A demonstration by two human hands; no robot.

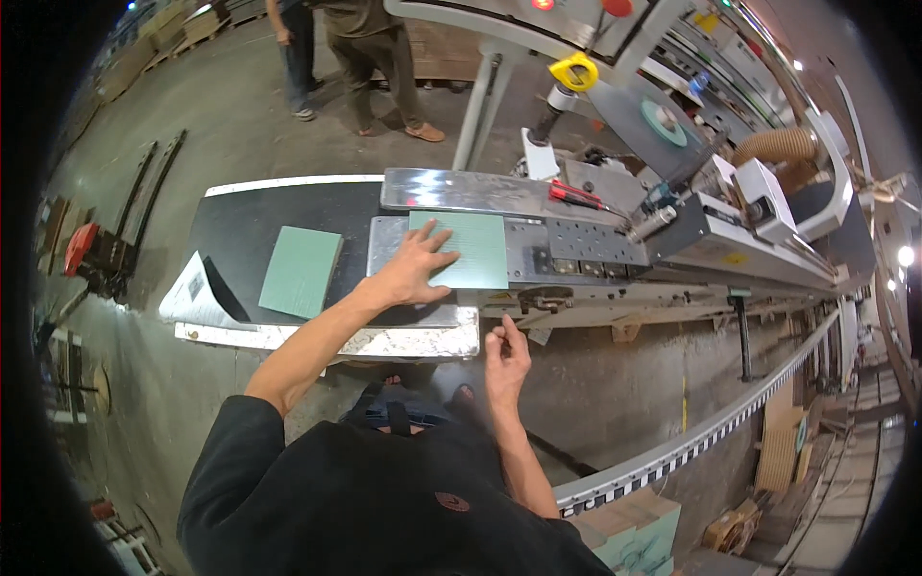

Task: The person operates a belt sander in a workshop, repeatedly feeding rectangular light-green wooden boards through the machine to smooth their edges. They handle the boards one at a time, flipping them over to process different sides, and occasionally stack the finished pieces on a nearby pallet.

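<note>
My left hand (420, 267) lies with fingers spread on a light green rectangular panel (480, 252). That panel sits on the metal infeed bed of a machine, along a raised metal guide (461, 190). My right hand (507, 363) hovers just off the front edge of the bed, below the panel's right part. Its index finger points up, the other fingers are loosely bent, and I see nothing in it. To the left, a stack of similar green panels (301, 269) rests on the black tabletop (360, 240), beside a curled white paper sheet (194, 293).
A red-handled tool (576, 195) lies on the machine near the guide. The machine (749, 230) stretches right, with a tan hose (778, 146). A toothed rail (711, 427) crosses the lower right, near cartons (629, 523). Two people stand beyond the table; a pallet jack (96, 252) stands left.
</note>
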